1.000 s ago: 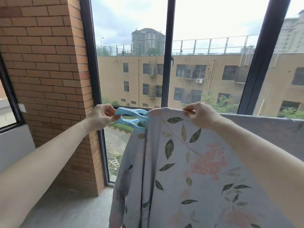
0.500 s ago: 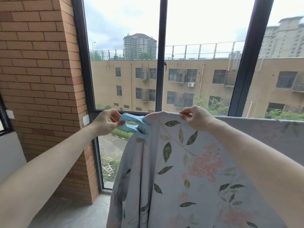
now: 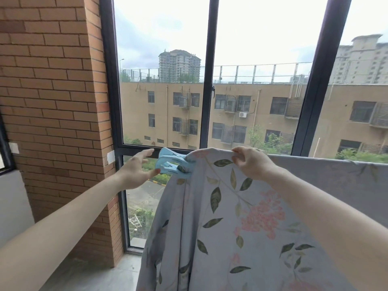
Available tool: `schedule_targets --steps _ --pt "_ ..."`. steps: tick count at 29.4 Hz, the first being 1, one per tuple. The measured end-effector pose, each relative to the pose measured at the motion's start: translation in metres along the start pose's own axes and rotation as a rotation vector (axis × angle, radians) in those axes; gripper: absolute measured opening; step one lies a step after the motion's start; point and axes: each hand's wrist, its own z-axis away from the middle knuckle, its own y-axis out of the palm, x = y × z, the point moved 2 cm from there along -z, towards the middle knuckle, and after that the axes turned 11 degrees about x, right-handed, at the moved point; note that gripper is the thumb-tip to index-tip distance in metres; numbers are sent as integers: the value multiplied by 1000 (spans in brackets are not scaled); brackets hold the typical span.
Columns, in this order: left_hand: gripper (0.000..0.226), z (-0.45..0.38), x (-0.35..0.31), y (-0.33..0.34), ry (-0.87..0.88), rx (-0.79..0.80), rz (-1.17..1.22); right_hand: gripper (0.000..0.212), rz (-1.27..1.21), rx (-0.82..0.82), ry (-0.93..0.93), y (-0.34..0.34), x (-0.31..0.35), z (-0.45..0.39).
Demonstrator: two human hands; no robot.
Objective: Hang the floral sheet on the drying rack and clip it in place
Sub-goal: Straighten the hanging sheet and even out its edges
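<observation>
The floral sheet (image 3: pixel 237 223), pale grey with green leaves and pink blossoms, hangs over a rail that the cloth hides. A light blue clip (image 3: pixel 172 163) is clamped on the sheet's left top corner. My left hand (image 3: pixel 137 172) is just left of the clip, fingers spread, with the thumb tip near the clip's handles and nothing in its grasp. My right hand (image 3: pixel 251 162) pinches the sheet's top edge a little to the right of the clip.
A brick pillar (image 3: pixel 56 114) stands close on the left. Tall dark-framed windows (image 3: pixel 207 85) run behind the sheet. More of the grey cloth (image 3: pixel 336 175) stretches along the rail to the right. A grey floor ledge (image 3: pixel 88 276) lies below.
My left hand has opened and drawn back from the blue clip, which stays clamped on the sheet. My right hand keeps its hold on the top edge.
</observation>
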Motion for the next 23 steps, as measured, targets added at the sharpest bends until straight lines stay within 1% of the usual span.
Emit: schedule_targets --steps 2,4,6,8,10,12,13,14,16,17,18,19,20,21,23 --pt "82 11 -9 -1 43 -96 -45 47 50 -72 -3 8 3 10" --pt "70 26 -24 6 152 -181 -125 55 -32 -154 -32 19 6 33" --pt "56 42 -41 20 268 -216 -173 55 -166 -204 -63 35 4 63" --pt "46 54 -56 44 335 -158 -179 53 -267 -177 -72 53 -3 96" --pt "42 62 -68 73 383 -59 -174 50 -319 -106 -70 69 -14 130" --pt "43 66 -80 108 427 28 -154 47 -334 -20 -30 83 -33 162" --pt "43 66 -87 128 440 84 -154 46 -337 1 2 88 -46 177" --pt "43 62 -107 163 472 147 -152 46 -338 11 76 87 -71 209" --pt "44 64 -117 192 458 199 -128 46 -363 27 130 93 -87 232" --pt "43 64 -126 209 471 242 -121 45 -373 0 176 94 -101 245" --pt "42 58 -163 248 542 294 -114 46 -393 -45 257 84 -132 281" --pt "41 61 -165 253 524 321 -116 46 -409 -50 262 87 -137 283" --pt "40 59 -188 278 551 341 -90 46 -412 -69 300 80 -154 307" --pt "39 60 -192 283 545 368 -81 46 -400 -78 311 83 -159 310" --pt "38 65 -246 334 638 416 -78 47 -412 -99 415 67 -197 360"
